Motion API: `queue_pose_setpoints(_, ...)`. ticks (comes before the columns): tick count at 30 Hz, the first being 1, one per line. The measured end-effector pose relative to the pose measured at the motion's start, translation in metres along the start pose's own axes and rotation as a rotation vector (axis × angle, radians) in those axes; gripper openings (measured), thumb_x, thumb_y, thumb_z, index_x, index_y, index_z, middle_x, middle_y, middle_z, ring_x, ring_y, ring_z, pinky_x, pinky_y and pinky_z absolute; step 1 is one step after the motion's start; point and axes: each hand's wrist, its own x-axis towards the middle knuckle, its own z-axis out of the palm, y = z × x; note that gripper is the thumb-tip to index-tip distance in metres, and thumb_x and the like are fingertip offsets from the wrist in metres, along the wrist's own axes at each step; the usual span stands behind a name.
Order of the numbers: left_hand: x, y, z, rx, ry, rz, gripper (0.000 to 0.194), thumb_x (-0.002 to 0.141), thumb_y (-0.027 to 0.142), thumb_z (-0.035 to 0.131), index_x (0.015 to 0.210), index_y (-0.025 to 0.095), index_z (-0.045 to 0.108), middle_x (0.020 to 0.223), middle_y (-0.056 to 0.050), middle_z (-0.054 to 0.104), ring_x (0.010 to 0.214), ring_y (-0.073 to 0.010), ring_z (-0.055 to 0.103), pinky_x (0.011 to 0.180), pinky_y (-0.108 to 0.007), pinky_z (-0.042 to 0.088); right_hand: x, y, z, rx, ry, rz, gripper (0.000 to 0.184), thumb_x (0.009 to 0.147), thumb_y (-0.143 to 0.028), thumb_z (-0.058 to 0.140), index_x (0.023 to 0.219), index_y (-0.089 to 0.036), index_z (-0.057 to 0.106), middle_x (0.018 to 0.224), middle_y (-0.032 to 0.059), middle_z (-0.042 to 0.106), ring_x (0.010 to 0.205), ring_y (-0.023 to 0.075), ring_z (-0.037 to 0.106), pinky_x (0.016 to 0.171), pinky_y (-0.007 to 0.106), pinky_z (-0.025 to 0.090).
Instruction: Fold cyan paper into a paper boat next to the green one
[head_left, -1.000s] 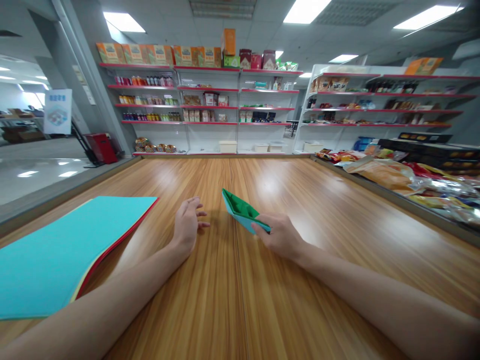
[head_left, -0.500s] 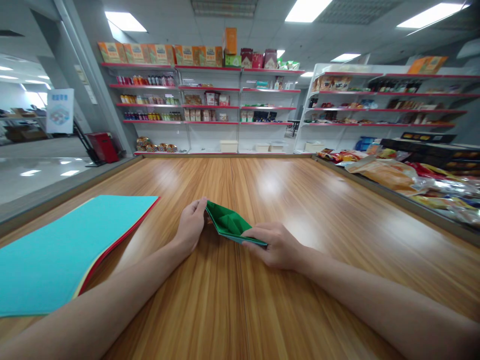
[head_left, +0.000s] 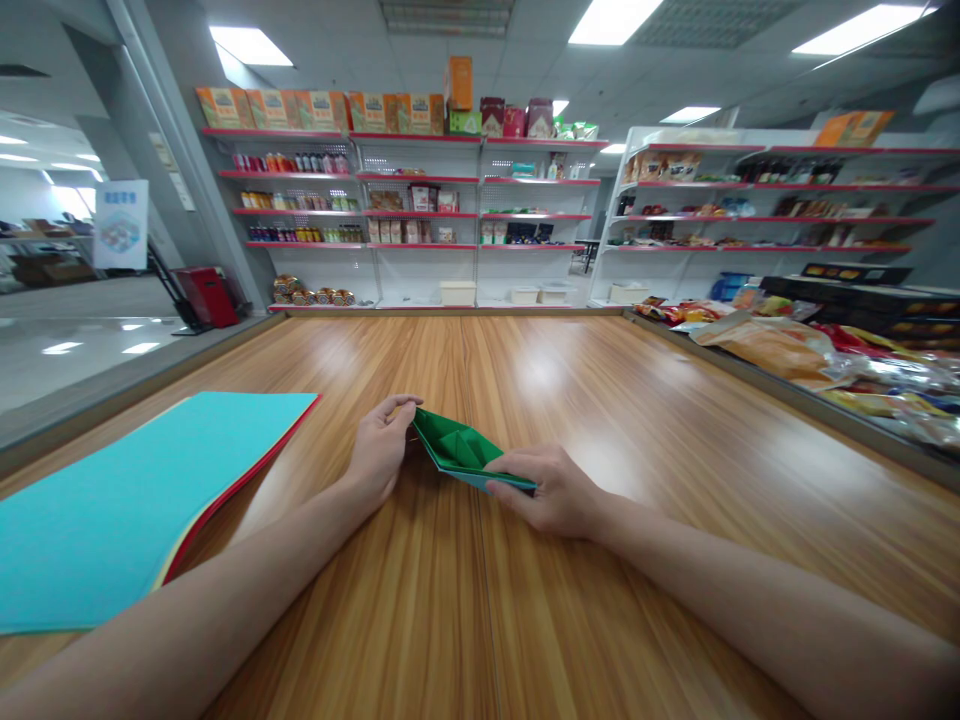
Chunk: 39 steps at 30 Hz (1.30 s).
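Observation:
A folded paper boat (head_left: 463, 449), green inside and light blue outside, is held between my two hands above the wooden table (head_left: 420, 620). Its hollow faces up, with a folded peak in the middle. My left hand (head_left: 379, 446) pinches the far left tip between thumb and fingers. At the near right end, the fingers and thumb of my right hand (head_left: 551, 490) are closed on the other tip, which they partly cover. To the left lies a stack of coloured paper (head_left: 157, 490), turquoise on top, with yellow and red edges showing beneath.
A raised rim (head_left: 450, 312) borders the table. Packaged snacks (head_left: 787, 350) and dark boxes (head_left: 847, 300) are heaped beyond its right side. Behind stand shelves of goods (head_left: 420, 205). A sign (head_left: 121, 225) and a red box-like object (head_left: 210, 296) are on the left.
The paper boat came left and nearer, tilting to show more of its inside. My left hand, open and apart at first, took hold of the left tip. My right hand kept its grip.

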Motion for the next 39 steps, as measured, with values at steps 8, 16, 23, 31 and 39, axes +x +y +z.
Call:
queue_pose_setpoints(8,0.001,-0.003,-0.004,0.039,0.017,0.035,0.032,0.072,0.039,0.065,0.094,0.016,0.059,0.063,0.001,0.058,0.055,-0.0129,0.057,0.054,-0.024,0.046,0.002,-0.002,0.000,0.053,0.049,0.108,0.019,0.084,-0.030,0.055,0.095,-0.019,0.066,0.080,0.0035,0.068,0.068,0.0151,0.062,0.063,0.027,0.046)
queue_pose_setpoints(16,-0.005,-0.004,-0.002,0.167,0.057,0.102,0.038,0.074,0.046,0.064,0.096,0.016,0.061,0.068,-0.001,0.059,0.059,-0.0144,0.055,0.054,-0.024,0.041,0.006,0.019,0.000,0.380,0.235,0.549,0.046,0.085,-0.044,0.053,0.121,-0.016,0.049,0.053,-0.0037,0.052,0.043,0.0120,0.051,0.039,0.021,0.039)
queue_pose_setpoints(23,-0.019,0.008,0.004,0.589,-0.194,0.263,0.035,0.069,0.042,0.070,0.095,0.021,0.061,0.085,-0.002,0.062,0.078,-0.0188,0.055,0.068,-0.026,0.040,0.006,0.027,0.003,0.360,0.244,0.541,0.037,0.086,-0.043,0.050,0.113,-0.017,0.053,0.058,-0.0030,0.052,0.047,0.0109,0.051,0.042,0.021,0.040)
queue_pose_setpoints(31,-0.020,0.004,0.005,0.786,-0.114,0.362,0.041,0.065,0.050,0.071,0.086,0.020,0.052,0.080,0.001,0.056,0.069,-0.0158,0.050,0.062,-0.025,0.037,0.005,0.020,0.007,0.185,0.301,0.415,0.028,0.080,-0.036,0.060,0.101,-0.020,0.052,0.077,0.0009,0.059,0.065,0.0139,0.055,0.056,0.025,0.045)
queue_pose_setpoints(39,-0.028,0.007,0.012,0.783,-0.036,0.442,0.037,0.069,0.048,0.069,0.082,0.021,0.047,0.071,0.004,0.049,0.065,-0.0133,0.050,0.058,-0.024,0.040,0.006,0.023,0.010,0.211,0.388,0.408,0.021,0.079,-0.036,0.064,0.090,-0.022,0.053,0.072,-0.0011,0.057,0.063,0.0139,0.055,0.053,0.025,0.045)
